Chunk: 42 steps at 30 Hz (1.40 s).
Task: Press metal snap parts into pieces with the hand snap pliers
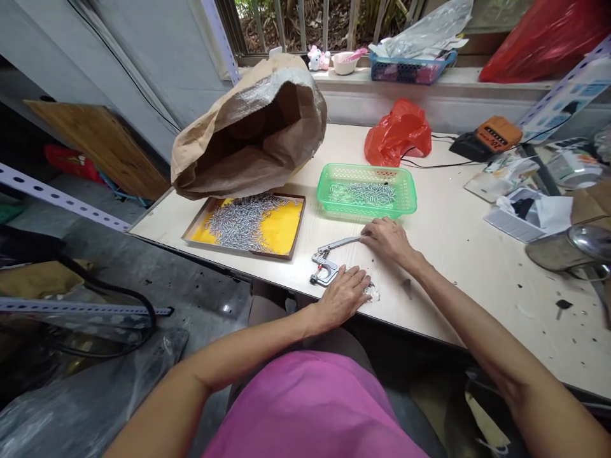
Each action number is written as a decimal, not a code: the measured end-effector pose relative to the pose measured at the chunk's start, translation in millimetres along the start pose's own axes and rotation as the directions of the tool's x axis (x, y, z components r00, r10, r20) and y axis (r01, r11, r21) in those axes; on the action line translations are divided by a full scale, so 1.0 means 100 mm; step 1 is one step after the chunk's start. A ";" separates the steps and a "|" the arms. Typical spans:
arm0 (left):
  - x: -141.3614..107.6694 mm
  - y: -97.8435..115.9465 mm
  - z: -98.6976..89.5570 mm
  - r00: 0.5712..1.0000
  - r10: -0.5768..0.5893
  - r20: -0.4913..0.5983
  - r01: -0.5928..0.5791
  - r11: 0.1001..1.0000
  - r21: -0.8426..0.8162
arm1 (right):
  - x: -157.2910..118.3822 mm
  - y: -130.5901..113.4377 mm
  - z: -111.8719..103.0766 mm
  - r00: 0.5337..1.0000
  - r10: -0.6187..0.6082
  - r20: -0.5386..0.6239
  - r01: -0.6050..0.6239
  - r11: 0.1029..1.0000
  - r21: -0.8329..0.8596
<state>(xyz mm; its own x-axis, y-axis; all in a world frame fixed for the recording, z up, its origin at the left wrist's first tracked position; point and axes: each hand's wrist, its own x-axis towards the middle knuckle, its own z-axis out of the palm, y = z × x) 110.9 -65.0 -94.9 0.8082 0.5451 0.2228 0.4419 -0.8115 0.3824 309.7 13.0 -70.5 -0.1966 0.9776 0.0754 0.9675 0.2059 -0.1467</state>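
Observation:
On the table's front edge lie metal pliers [327,273] with a C-shaped jaw, a spring and two spread handles. My left hand [344,292] rests flat over the lower handle, fingers stretched out. Beside its fingertips is a small pile of tiny pale and metallic bits [373,294]. My right hand [389,240] is closed at the end of the upper handle; its fingertips are partly hidden. Just beyond it stands a green plastic basket [407,202] with small metal pieces. Left of the pliers, a shallow tray [281,232] with a yellow bottom holds many small silvery metal parts.
A large open brown paper sack [248,137] leans over the tray's back edge. Behind the basket lies a red plastic bag [398,132]. On the right are an orange-black battery charger [491,138], a white box [518,219] and a metal pitcher [568,248].

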 end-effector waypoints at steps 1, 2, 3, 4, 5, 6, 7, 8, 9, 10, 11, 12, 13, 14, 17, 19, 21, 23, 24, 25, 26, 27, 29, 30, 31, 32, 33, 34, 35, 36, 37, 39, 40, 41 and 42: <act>0.00 -0.01 0.00 1.000 0.007 -0.005 -0.007 1.000 -0.005 | 0.03 -0.08 -0.02 1.000 -0.020 0.001 0.020 1.000 -0.005; 0.00 -0.02 0.01 1.000 0.015 -0.011 -0.015 1.000 -0.012 | 0.05 -0.18 -0.05 0.997 -0.075 0.005 0.075 0.997 0.003; 0.00 -0.04 0.02 1.000 0.017 -0.013 -0.017 1.000 -0.022 | 0.05 -0.31 -0.06 0.987 -0.160 0.013 0.159 0.987 0.025; 0.00 -0.05 0.04 1.000 0.012 -0.007 -0.012 0.999 -0.033 | 0.05 -0.45 -0.07 0.964 -0.264 0.026 0.262 0.963 0.055; -0.01 -0.06 0.06 1.000 -0.001 0.008 0.002 0.999 -0.041 | 0.05 -0.60 -0.08 0.930 -0.365 0.046 0.360 0.929 0.086; -0.03 -0.06 0.08 0.999 -0.018 0.028 0.019 0.999 -0.043 | 0.04 -0.74 -0.06 0.890 -0.451 0.074 0.442 0.890 0.112; -0.05 -0.05 0.09 0.998 -0.036 0.044 0.038 0.999 -0.036 | 0.04 -0.87 -0.04 0.853 -0.514 0.096 0.501 0.856 0.127; -0.09 -0.03 0.09 0.998 -0.040 0.050 0.041 0.999 -0.026 | 0.05 -0.97 -0.01 0.823 -0.557 0.110 0.543 0.829 0.133; -0.13 -0.01 0.07 0.999 -0.019 0.048 0.020 1.000 -0.018 | 0.06 -1.05 0.03 0.804 -0.584 0.116 0.570 0.811 0.130; -0.19 0.02 0.03 0.999 0.026 0.039 -0.025 1.000 -0.018 | 0.07 -1.11 0.08 0.794 -0.598 0.112 0.586 0.801 0.121; -0.26 0.05 -0.02 0.996 0.083 0.021 -0.082 0.996 -0.020 | 0.09 -1.15 0.13 0.789 -0.605 0.102 0.596 0.796 0.112; -0.33 0.07 -0.09 0.990 0.139 0.003 -0.139 0.990 -0.022 | 0.11 -1.17 0.17 0.787 -0.611 0.088 0.602 0.791 0.106; -0.41 0.07 -0.19 0.984 0.179 -0.016 -0.180 0.984 -0.017 | 0.13 -1.19 0.20 0.786 -0.614 0.068 0.607 0.788 0.107; -0.48 0.05 -0.29 0.981 0.192 -0.037 -0.192 0.981 0.001 | 0.15 -1.20 0.22 0.788 -0.615 0.039 0.607 0.786 0.116; -0.61 -0.22 -0.69 0.987 0.039 -0.153 -0.021 0.992 0.121 | 0.19 -1.15 0.15 0.827 -0.544 -0.143 0.562 0.805 0.189; -0.59 -0.56 -0.98 0.943 -0.176 -0.283 0.237 0.950 0.201 | 0.25 -1.01 -0.01 0.862 -0.394 -0.319 0.479 0.840 0.256; -0.51 -0.95 -1.22 0.842 -0.396 -0.365 0.497 0.833 0.243 | 0.35 -0.78 -0.22 0.864 -0.208 -0.459 0.375 0.874 0.310; -0.39 -1.31 -1.39 0.777 -0.529 -0.340 0.623 0.726 0.293 | 0.47 -0.48 -0.40 0.846 -0.054 -0.530 0.260 0.911 0.321; -0.33 -1.46 -1.44 0.749 -0.579 -0.323 0.662 0.680 0.316 | 0.52 -0.33 -0.46 0.834 0.004 -0.552 0.197 0.932 0.305; -0.27 -1.59 -1.47 0.726 -0.617 -0.304 0.687 0.641 0.342 | 0.55 -0.18 -0.50 0.826 0.053 -0.561 0.135 0.948 0.288; -0.21 -1.69 -1.49 0.711 -0.645 -0.281 0.700 0.611 0.370 | 0.55 -0.05 -0.51 0.831 0.089 -0.549 0.088 0.954 0.287; -0.17 -1.78 -1.48 0.699 -0.667 -0.255 0.705 0.587 0.397 | 0.52 0.04 -0.50 0.843 0.113 -0.526 0.056 0.954 0.295; -0.09 -1.90 -1.45 0.693 -0.695 -0.191 0.692 0.566 0.449 | 0.36 0.12 -0.42 0.886 0.123 -0.448 0.038 0.942 0.333; -0.06 -1.95 -1.43 0.694 -0.702 -0.162 0.679 0.563 0.470 | 0.25 0.10 -0.36 0.909 0.108 -0.403 0.047 0.933 0.357; -0.04 -1.99 -1.41 0.701 -0.701 -0.133 0.661 0.568 0.489 | 0.11 0.06 -0.30 0.930 0.084 -0.357 0.063 0.922 0.382; -0.03 -2.03 -1.40 0.712 -0.694 -0.107 0.640 0.578 0.507 | -0.03 -0.01 -0.23 0.949 0.055 -0.310 0.082 0.908 0.411; -0.02 -2.07 -1.39 0.728 -0.680 -0.085 0.614 0.592 0.522 | -0.16 -0.10 -0.16 0.965 0.025 -0.262 0.097 0.891 0.443; -0.01 -2.11 -1.39 0.746 -0.662 -0.065 0.587 0.609 0.533 | -0.29 -0.19 -0.10 0.978 -0.002 -0.210 0.104 0.874 0.475; -0.01 -2.14 -1.39 0.764 -0.643 -0.049 0.563 0.628 0.537 | -0.40 -0.27 -0.05 0.987 -0.023 -0.159 0.101 0.860 0.500; -0.01 -2.15 -1.40 0.781 -0.623 -0.044 0.546 0.647 0.531 | -0.50 -0.35 0.00 0.993 -0.037 -0.114 0.091 0.853 0.514; 0.00 -2.14 -1.42 0.795 -0.604 -0.055 0.541 0.665 0.514 | -0.57 -0.41 0.04 0.996 -0.049 -0.077 0.082 0.851 0.518; 0.01 -2.04 -1.45 0.814 -0.566 -0.131 0.563 0.711 0.421 | -0.66 -0.50 0.10 0.997 -0.066 -0.036 0.075 0.860 0.504; 0.01 -1.93 -1.45 0.812 -0.556 -0.177 0.580 0.741 0.337 | -0.68 -0.53 0.12 0.997 -0.072 -0.027 0.076 0.868 0.490; 0.01 -1.80 -1.44 0.802 -0.560 -0.208 0.596 0.771 0.224 | -0.69 -0.55 0.13 0.997 -0.078 -0.024 0.080 0.878 0.473; 0.00 -1.64 -1.42 0.786 -0.582 -0.209 0.607 0.790 0.086 | -0.70 -0.57 0.13 0.996 -0.082 -0.021 0.082 0.888 0.452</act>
<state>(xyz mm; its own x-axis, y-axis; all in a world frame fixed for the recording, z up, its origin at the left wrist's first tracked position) -16.8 97.8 -30.0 0.2968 0.9446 0.1401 0.8735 -0.3278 0.3599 266.1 -66.2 -79.8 -0.2715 0.9564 0.1076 0.7714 0.2831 -0.5699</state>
